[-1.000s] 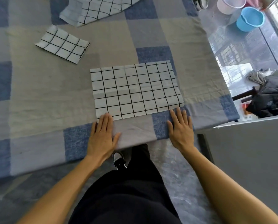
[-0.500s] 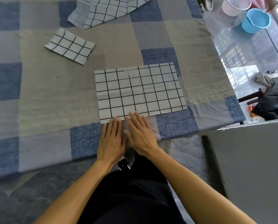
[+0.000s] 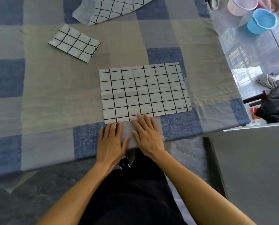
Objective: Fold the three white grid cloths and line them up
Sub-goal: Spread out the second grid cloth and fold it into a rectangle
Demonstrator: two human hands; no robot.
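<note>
I see both hands flat, palms down, side by side near the tabletop point(image 3: 46, 98) front edge. Left hand point(image 3: 110, 142) & right hand point(image 3: 146, 135): fingers straight, tips touching near edge of big grid cloth point(image 3: 145, 93), centre-right. Small folded cloth point(image 3: 74, 43) lies far left; crumpled cloth point(image 3: 109, 8) at far edge.

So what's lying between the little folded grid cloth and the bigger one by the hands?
Nothing but bare patchwork table cover, seen in the head view; the small folded cloth and the larger cloth lie apart.
</note>
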